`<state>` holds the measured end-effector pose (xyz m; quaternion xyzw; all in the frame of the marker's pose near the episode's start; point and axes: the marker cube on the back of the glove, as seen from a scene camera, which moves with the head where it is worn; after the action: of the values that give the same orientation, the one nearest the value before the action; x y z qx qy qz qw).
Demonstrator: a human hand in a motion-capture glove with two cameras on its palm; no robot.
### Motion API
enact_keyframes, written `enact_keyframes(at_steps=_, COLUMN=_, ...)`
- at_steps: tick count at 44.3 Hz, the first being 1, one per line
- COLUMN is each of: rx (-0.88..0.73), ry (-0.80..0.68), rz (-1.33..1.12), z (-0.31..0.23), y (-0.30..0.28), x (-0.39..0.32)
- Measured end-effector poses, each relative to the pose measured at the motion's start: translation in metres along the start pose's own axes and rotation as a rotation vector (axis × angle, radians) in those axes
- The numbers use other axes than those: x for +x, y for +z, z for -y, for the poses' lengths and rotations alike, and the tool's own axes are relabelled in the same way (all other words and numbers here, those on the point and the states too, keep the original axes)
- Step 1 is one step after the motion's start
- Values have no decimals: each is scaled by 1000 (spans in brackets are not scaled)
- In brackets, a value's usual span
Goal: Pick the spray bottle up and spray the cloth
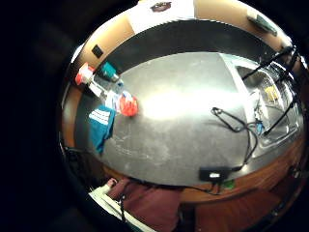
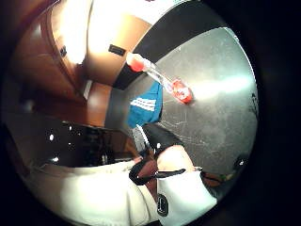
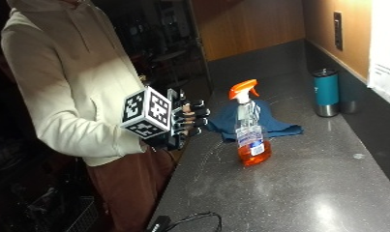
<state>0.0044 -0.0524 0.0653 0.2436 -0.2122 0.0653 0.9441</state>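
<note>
A dark speckled bench (image 3: 297, 193) runs along a wood-panelled wall, with a teal tumbler (image 3: 326, 92) near the wall. The spray bottle (image 3: 250, 128) stands upright on it, just in front of the blue cloth (image 3: 230, 123). The gloved right hand (image 3: 185, 121) hovers at the bench edge, near the cloth, its grip relaxed and holding nothing.
</note>
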Motion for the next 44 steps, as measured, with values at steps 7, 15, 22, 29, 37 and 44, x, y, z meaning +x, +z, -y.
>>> enact_keyframes(at_steps=7, rx=86, ry=61, rz=125, z=-4, y=25, x=-8)
enact_keyframes(at_steps=15, rx=170, ry=137, rz=294, z=-5, y=50, x=-14)
enact_keyframes(at_steps=22, rx=196, ry=193, rz=384, z=-1, y=77, x=-21)
enact_keyframes(at_steps=29, rx=221, ry=246, rz=432, z=5, y=100, x=-25)
enact_keyframes(at_steps=37, rx=232, ry=299, rz=478, z=13, y=126, x=-35)
enact_keyframes(at_steps=44, rx=209, ry=308, rz=507, z=23, y=135, x=-48)
